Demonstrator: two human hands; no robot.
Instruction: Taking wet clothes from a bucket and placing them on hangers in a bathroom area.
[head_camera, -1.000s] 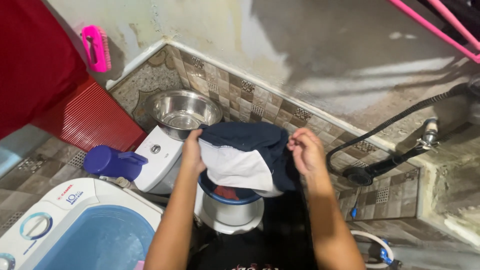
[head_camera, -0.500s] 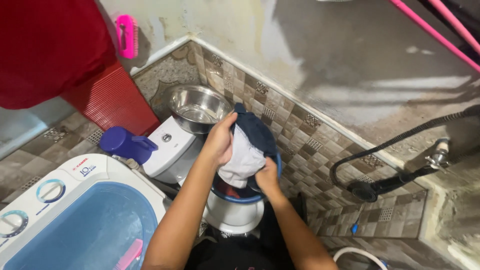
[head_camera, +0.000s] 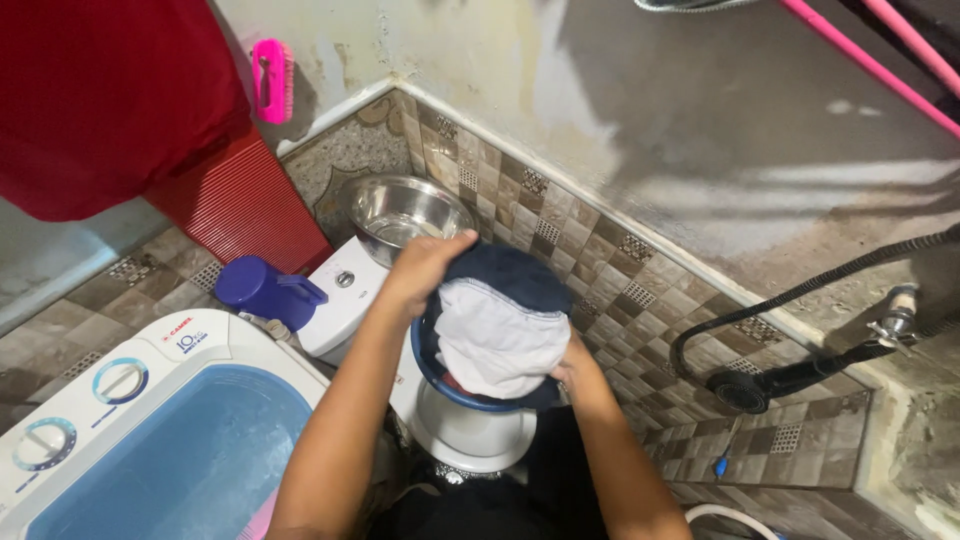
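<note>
Left hand (head_camera: 425, 268) fingers curl closed over the dark navy and white cloth garment (head_camera: 497, 325), right hand (head_camera: 575, 362) grips its lower edge, pressing it into the round blue-rimmed white spinner tub (head_camera: 470, 425); steel bowl (head_camera: 400, 212) behind.

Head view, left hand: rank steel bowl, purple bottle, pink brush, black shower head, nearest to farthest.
From the left hand, which grips the dark garment:
1. Steel bowl, just above the hand, against the tiled wall.
2. Purple bottle, to its left, beside the washer.
3. Pink brush, up on the wall at upper left.
4. Black shower head, far right, on the floor tiles.
</note>
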